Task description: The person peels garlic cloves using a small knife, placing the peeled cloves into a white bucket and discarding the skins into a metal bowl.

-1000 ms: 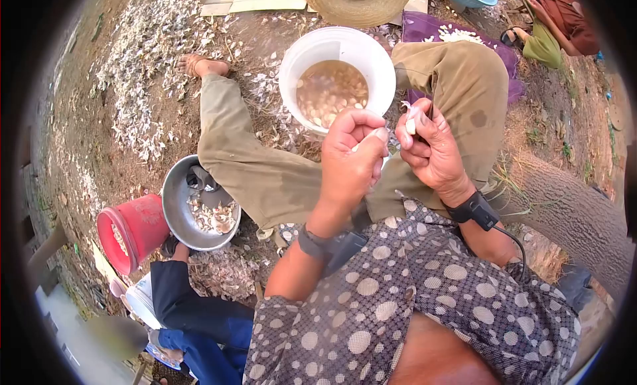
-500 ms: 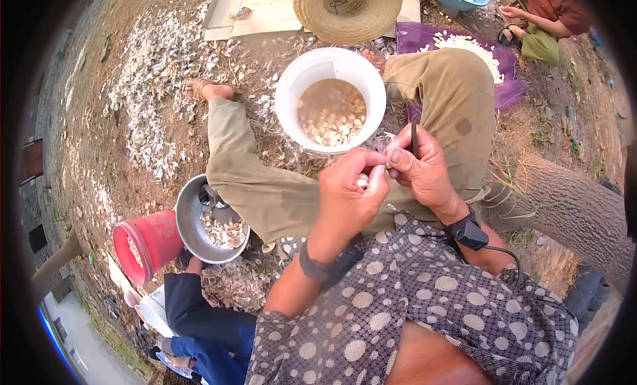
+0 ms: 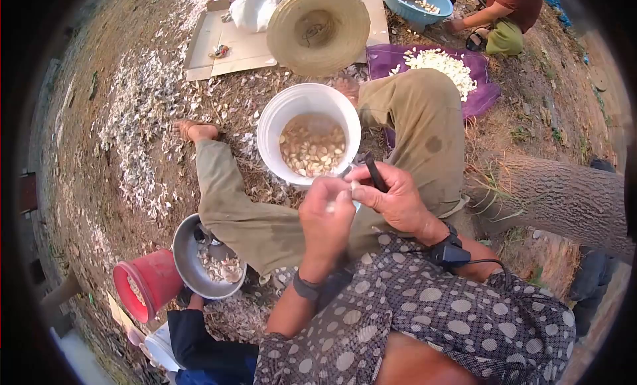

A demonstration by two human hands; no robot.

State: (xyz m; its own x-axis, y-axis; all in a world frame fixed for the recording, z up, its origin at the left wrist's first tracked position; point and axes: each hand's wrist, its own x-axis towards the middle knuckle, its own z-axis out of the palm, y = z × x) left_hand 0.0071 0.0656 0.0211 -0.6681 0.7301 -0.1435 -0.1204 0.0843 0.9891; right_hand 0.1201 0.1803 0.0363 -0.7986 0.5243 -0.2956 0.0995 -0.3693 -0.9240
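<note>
My right hand (image 3: 397, 198) is closed on a small knife, its black handle (image 3: 376, 173) sticking up between thumb and fingers. Fingertips of both hands meet over my lap, at the near rim of a white bucket (image 3: 268, 160). My left hand (image 3: 325, 218) is curled, with a pale garlic clove (image 3: 330, 207) showing in it. A small whitish piece sits between the fingertips; my fingers hide most of it. Many peeled cloves (image 3: 312, 149) lie in cloudy water inside the bucket.
A metal bowl (image 3: 178, 259) of garlic and a red bucket (image 3: 159, 279) stand at left. Ahead lie a straw hat (image 3: 318, 53), cardboard (image 3: 199, 53) and a purple mesh sheet (image 3: 488, 99) bearing cloves. Another person (image 3: 514, 13) crouches beside a blue basin (image 3: 418, 18). A trunk (image 3: 551, 199) lies right.
The view has tilted up, so the bucket and hat appear lower. My hands remain together, and the knife handle now shows more clearly. The other person's arm has reached down toward the basin's side.
</note>
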